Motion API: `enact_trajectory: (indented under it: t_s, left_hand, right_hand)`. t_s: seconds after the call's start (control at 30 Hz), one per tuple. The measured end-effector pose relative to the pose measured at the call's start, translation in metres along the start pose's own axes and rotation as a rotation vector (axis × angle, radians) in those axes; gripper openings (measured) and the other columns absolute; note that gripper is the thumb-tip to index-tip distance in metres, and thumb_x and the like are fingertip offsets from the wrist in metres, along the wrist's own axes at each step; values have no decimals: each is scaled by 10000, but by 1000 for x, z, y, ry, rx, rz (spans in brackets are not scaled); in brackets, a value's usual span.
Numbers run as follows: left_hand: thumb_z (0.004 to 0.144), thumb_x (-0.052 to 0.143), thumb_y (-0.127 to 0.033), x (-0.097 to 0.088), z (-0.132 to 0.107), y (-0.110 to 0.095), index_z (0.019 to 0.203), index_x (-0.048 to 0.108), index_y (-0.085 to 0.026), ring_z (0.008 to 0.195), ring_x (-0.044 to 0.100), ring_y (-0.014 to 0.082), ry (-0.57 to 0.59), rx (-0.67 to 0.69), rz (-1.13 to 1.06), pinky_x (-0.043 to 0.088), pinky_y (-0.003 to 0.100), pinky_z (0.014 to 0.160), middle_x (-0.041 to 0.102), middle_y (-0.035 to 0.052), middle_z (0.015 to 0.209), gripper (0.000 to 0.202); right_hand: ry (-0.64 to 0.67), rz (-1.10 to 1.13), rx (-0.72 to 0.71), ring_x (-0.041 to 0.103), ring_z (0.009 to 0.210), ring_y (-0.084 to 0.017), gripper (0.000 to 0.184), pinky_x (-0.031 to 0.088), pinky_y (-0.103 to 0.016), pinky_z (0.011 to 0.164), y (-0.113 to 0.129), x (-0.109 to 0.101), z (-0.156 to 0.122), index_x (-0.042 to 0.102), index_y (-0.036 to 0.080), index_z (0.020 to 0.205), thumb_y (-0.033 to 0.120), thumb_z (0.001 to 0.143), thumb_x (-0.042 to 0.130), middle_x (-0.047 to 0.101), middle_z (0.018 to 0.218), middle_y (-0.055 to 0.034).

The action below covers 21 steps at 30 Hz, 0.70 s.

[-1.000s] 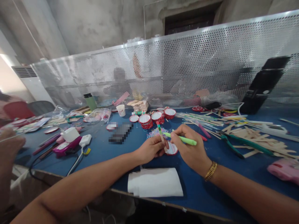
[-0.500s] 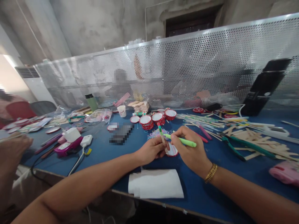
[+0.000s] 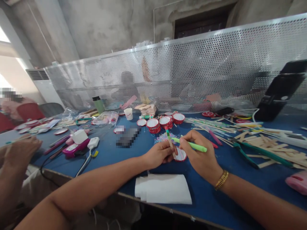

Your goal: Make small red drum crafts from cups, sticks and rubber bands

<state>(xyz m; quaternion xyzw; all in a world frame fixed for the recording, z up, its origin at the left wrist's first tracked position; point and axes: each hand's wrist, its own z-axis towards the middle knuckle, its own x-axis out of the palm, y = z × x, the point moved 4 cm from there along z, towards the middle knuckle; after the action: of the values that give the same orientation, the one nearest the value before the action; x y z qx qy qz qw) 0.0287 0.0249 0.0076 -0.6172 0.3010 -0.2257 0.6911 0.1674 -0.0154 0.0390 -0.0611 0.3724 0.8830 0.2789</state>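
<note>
My left hand [image 3: 161,154] pinches a flat wooden craft stick [image 3: 169,138] whose upper end is coloured green, white and red. In my right hand [image 3: 197,150], held like a pen, is a light green marker [image 3: 195,146], its tip close to the stick. Whether tip and stick touch I cannot tell. Below the hands lies a round white disc with a red rim [image 3: 180,154], partly hidden by my fingers. Just beyond is a pile of small coloured rubber bands [image 3: 163,138]. A folded white cloth or paper [image 3: 163,189] lies at the table's front edge.
Red-rimmed round pieces [image 3: 153,125] stand in stacks beyond the hands. Green-handled pliers [image 3: 263,154] and loose wooden sticks [image 3: 271,145] lie at right. A phone [image 3: 128,137], purple tool [image 3: 76,148] and cables are at left. Another person's hand [image 3: 21,148] is far left; a perforated metal screen [image 3: 192,70] stands behind.
The whole view has shifted slightly, so things appear a little further right. Both hands keep the same grip on the stick and marker.
</note>
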Motion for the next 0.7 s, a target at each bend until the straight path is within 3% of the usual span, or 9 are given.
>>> enact_trajectory:
  t_s: [0.43, 0.7]
  left_hand:
    - [822, 554, -566, 0, 0, 0, 816, 511, -157, 415, 320, 55, -9, -9, 18, 231, 201, 414, 440, -69, 518, 411]
    - [849, 536, -494, 0, -1, -1, 817, 514, -157, 418, 325, 58, -11, -14, 30, 243, 193, 414, 447, -61, 524, 339]
  right_hand:
    - [19, 1, -30, 519, 617, -148, 192, 380, -298, 608, 3, 0, -1, 506, 222, 677, 230, 866, 535, 576, 618, 19]
    - [2, -4, -24, 533, 606, -150, 210, 387, -301, 604, 3, -1, 0, 501, 224, 657, 243, 863, 540, 590, 608, 14]
